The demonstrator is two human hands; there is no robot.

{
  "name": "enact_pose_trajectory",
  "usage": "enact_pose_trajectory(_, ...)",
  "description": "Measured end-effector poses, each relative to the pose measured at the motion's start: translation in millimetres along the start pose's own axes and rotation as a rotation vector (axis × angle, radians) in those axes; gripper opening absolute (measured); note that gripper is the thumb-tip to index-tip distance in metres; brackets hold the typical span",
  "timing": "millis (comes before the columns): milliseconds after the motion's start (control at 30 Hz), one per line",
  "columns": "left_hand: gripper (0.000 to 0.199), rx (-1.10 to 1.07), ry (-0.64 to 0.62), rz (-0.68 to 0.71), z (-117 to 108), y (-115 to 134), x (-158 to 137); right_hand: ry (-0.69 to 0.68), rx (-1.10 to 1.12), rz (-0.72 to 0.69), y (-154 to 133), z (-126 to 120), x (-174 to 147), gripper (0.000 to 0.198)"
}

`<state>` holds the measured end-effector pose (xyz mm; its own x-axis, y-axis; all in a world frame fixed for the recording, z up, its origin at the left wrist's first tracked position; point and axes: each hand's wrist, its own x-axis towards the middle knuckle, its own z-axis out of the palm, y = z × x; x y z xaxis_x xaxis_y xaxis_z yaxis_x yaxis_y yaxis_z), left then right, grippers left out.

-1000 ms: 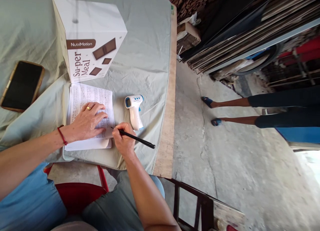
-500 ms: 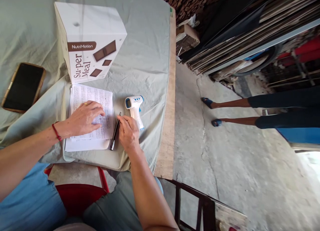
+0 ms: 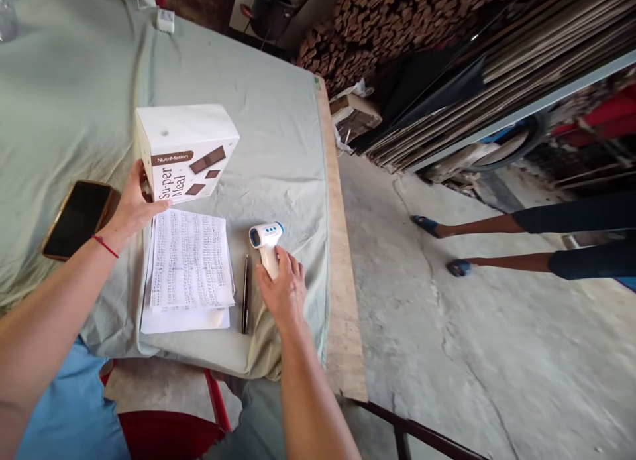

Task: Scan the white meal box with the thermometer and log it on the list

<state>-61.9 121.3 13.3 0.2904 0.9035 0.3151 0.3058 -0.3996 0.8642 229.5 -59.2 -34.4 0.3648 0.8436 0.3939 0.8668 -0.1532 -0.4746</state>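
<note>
My left hand (image 3: 139,201) is at the near left corner of a white box (image 3: 186,132) printed "NutriMotion Su-per Meal". Its fingers lie along the box's left side and the thumb along the lower front edge. A white and blue infrared thermometer (image 3: 269,248) rests to the right, and my right hand (image 3: 287,287) is closed round its handle. Between my arms lie sheets of paper (image 3: 191,261) covered in rows of small writing. A black pen (image 3: 246,294) lies alone on the cloth between the sheets and my right hand.
A phone (image 3: 78,218) in a brown case lies left of my left hand. Grey-green cloth (image 3: 268,115) covers the table, whose bare wooden edge (image 3: 342,301) shows on the right. Another person's legs (image 3: 501,261) stand on the concrete floor. Stacked firewood (image 3: 348,29) is behind.
My left hand has moved from the papers up to the box. My right hand has let go of the pen and taken the thermometer's handle. The view has tilted upward.
</note>
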Motion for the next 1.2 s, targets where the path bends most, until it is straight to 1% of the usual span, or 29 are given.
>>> enact_pose_trajectory(33,0.070,-0.039,0.022,-0.014,2.1,-1.8,1.2,0.001,0.018,0.008,0.6,2.5,0.1,0.047)
enact_pose_trajectory(100,0.070,-0.098,0.115,-0.059,5.2,-2.5,2.1,0.023,0.060,0.032,-0.8,6.0,0.1,0.046)
enact_pose_trajectory(167,0.067,-0.084,0.186,-0.069,5.9,0.5,1.6,0.041,0.134,0.073,-4.6,7.1,0.0,0.048)
enact_pose_trajectory(267,0.066,-0.052,0.286,-0.068,3.0,12.5,-1.7,0.023,0.334,0.195,-14.4,4.2,-0.1,0.052)
enact_pose_trajectory(333,0.065,-0.103,0.310,-0.070,1.0,24.3,-5.9,0.008,0.518,0.300,-23.7,0.4,-0.4,0.055)
enact_pose_trajectory(400,0.057,-0.221,0.256,-0.083,1.7,35.6,-11.8,0.016,0.734,0.361,-34.6,-3.7,-0.8,0.055)
enact_pose_trajectory(433,0.054,-0.287,0.209,-0.094,3.5,40.1,-15.3,0.022,0.850,0.364,-40.2,-5.7,-1.0,0.053)
enact_pose_trajectory(500,0.051,-0.385,0.110,-0.122,9.6,45.9,-22.5,0.006,1.081,0.327,-50.9,-9.4,-1.7,0.047)
enact_pose_trajectory(567,0.051,-0.412,0.040,-0.146,17.3,48.1,-28.8,-0.055,1.263,0.289,-60.0,-12.0,-3.2,0.044)
enact_pose_trajectory(633,0.053,-0.391,-0.012,-0.167,23.6,48.9,-33.1,-0.136,1.368,0.283,-66.9,-13.2,-5.6,0.044)
enact_pose_trajectory(700,0.053,-0.344,-0.047,-0.182,26.8,50.2,-34.9,-0.199,1.404,0.302,-71.3,-12.6,-8.5,0.045)
enact_pose_trajectory(800,0.052,-0.272,-0.057,-0.167,26.5,52.9,-34.4,-0.236,1.388,0.325,-74.4,-9.6,-11.8,0.047)
enact_pose_trajectory(967,0.052,-0.252,-0.091,-0.135,24.2,54.3,-33.1,-0.220,1.326,0.330,-76.6,-7.4,-13.5,0.049)
enact_pose_trajectory(1200,0.049,-0.202,-0.097,-0.119,23.2,53.7,-32.2,-0.210,1.295,0.329,-79.7,-5.7,-16.9,0.053)
